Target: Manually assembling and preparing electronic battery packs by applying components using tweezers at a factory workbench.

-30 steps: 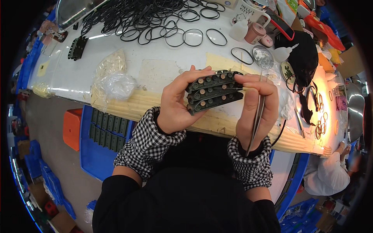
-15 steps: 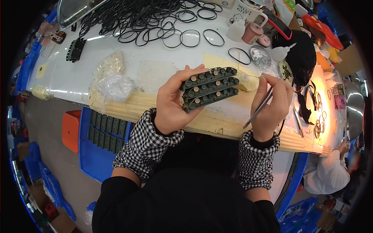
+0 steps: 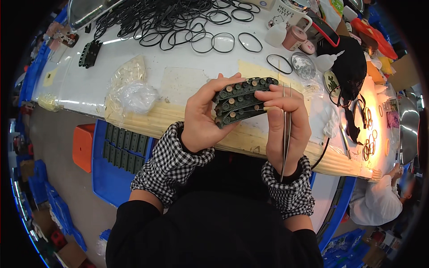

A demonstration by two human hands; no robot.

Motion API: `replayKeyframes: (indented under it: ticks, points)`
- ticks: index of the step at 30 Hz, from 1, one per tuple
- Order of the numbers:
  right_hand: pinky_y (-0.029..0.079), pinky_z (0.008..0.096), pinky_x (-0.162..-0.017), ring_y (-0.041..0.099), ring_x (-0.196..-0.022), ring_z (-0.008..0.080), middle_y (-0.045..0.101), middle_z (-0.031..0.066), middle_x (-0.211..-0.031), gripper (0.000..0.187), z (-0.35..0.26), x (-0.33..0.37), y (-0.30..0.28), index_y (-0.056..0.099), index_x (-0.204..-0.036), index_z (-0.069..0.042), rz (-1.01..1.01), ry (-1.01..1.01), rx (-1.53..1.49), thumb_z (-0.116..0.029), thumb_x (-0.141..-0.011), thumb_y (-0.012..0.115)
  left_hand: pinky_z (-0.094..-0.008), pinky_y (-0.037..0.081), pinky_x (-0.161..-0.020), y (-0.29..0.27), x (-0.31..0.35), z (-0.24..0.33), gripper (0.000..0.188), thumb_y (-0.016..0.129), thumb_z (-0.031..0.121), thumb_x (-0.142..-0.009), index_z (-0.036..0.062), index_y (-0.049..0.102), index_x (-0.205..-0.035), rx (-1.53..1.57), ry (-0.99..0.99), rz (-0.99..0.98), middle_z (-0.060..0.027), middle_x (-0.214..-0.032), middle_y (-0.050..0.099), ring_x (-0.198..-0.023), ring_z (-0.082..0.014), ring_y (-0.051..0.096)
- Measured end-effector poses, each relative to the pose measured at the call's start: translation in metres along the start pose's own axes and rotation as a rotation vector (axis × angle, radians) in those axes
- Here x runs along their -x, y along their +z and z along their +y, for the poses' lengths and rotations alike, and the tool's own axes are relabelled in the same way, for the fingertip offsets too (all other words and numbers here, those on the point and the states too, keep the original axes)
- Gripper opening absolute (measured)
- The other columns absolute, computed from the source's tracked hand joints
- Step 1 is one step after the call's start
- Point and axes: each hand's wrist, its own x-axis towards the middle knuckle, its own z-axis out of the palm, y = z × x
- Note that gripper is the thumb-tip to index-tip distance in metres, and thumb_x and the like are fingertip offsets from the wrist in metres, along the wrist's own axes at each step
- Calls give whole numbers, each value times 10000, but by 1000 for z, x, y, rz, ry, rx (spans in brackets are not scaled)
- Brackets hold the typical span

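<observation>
My left hand (image 3: pixel 201 123) is wrapped round a stack of dark green toy tank-track pieces (image 3: pixel 232 102), held above the table's front edge. Rows of small wheels run along each piece, a few of them tan and the others dark. My right hand (image 3: pixel 296 127) has a pair of metal tweezers (image 3: pixel 286 138) tucked along its palm, tips pointing away from me. Its fingertips reach the right end of the stack and touch it, hiding part of the wheels there.
Black rubber rings (image 3: pixel 165 20) lie heaped at the back. A clear plastic bag (image 3: pixel 138 97) is left of my hands, with another track piece (image 3: pixel 90 53) beyond. A white mug (image 3: pixel 286 15) stands back right. Below the table, a blue tray (image 3: pixel 105 181) holds green parts beside an orange stool (image 3: pixel 82 147).
My right hand has moved left to the track pieces, its fingertips now on their right end. The tweezers have swung from slanting across the fingers to nearly upright. My left hand keeps its hold.
</observation>
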Motion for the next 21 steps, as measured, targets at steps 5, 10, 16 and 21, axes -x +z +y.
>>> replayKeyframes:
  ticks: [5,10,16,21]
  points:
    - [445,410,-966,573,-1033,291,711,99,-987,39,0,0,2,608,-915,-33,5,-13,15,-56,-904,638,-463,211,-1171,0,1,0,580,751,-7,-730,40,538,-1268,-6,-4,7,-122,-1251,617,-1262,-251,537]
    - [449,410,-959,573,-1034,292,712,99,-984,46,-1,0,3,607,-915,-31,3,-20,40,-44,-894,646,-466,193,-1180,0,1,2,584,754,-8,-731,41,537,-1271,9,-23,12,-110,-1261,613,-1258,-237,539]
    - [436,390,-971,578,-1047,279,698,107,-1016,37,0,2,-2,594,-947,-20,94,27,11,-55,-935,587,-456,183,-1185,-1,1,-1,599,764,1,-739,39,524,-1286,-15,-4,-9,-115,-1265,610,-1251,-229,544]
    - [446,385,-947,603,-994,280,688,100,-968,52,22,-5,-34,601,-921,-14,340,49,364,-61,-936,585,-437,196,-1182,-2,1,0,597,757,-11,-752,9,506,-1294,29,-16,-14,-141,-1285,596,-1242,-219,548]
